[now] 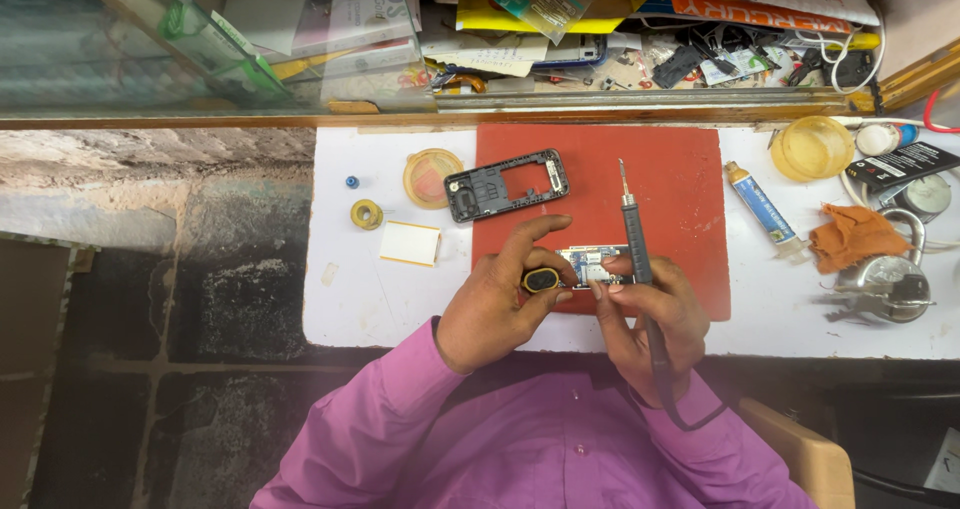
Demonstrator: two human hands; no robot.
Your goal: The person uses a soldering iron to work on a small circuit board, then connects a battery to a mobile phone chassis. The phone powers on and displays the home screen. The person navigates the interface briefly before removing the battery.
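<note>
Two hands work at the near edge of a red mat [600, 179] on a white worktop [370, 299]. Left hand [495, 304] pinches a small oval black part with a yellow rim [541, 280] between thumb and fingers. Right hand [650, 314] is closed around a slim dark soldering iron [633, 239], tip pointing toward the far edge. Between both hands lies a small blue circuit board [588, 262], flat on the mat. Black plastic phone frame [506, 183] rests at the mat's far left corner. Worktop is smooth; dark stone floor [200, 289] beyond its left edge.
</note>
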